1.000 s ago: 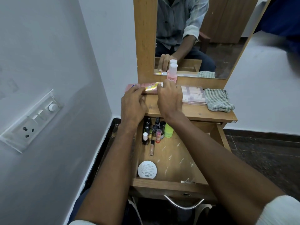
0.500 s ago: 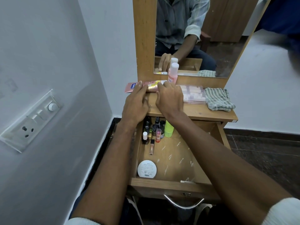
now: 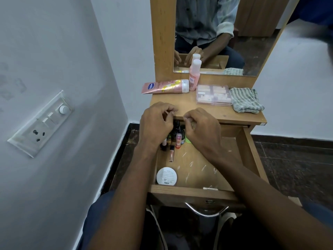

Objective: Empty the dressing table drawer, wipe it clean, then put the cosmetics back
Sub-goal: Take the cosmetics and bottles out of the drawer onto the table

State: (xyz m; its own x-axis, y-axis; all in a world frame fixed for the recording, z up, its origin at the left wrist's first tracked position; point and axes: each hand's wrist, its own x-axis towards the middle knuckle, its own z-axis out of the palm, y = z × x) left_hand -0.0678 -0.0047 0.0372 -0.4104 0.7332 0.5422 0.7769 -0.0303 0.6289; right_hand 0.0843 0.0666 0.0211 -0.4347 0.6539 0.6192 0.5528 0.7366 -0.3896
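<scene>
So the wooden dressing table (image 3: 207,112) has its drawer (image 3: 198,193) pulled out under both hands. The left hand (image 3: 155,126) and right hand (image 3: 201,129) hover side by side over the drawer's back end, fingers curled in; can't tell if either one is actually holding anything. Beyond the left hand lies a pink lotion tube (image 3: 165,86) on its side, with a pink bottle (image 3: 194,74) standing upright at its cap end. Beyond the right hand there's a clear compartment box (image 3: 213,95), and a striped cloth (image 3: 246,100) beside it. Small bottles (image 3: 177,137) cluster right below the knuckles. A round white tin (image 3: 166,176) sits nearer the left wrist.
</scene>
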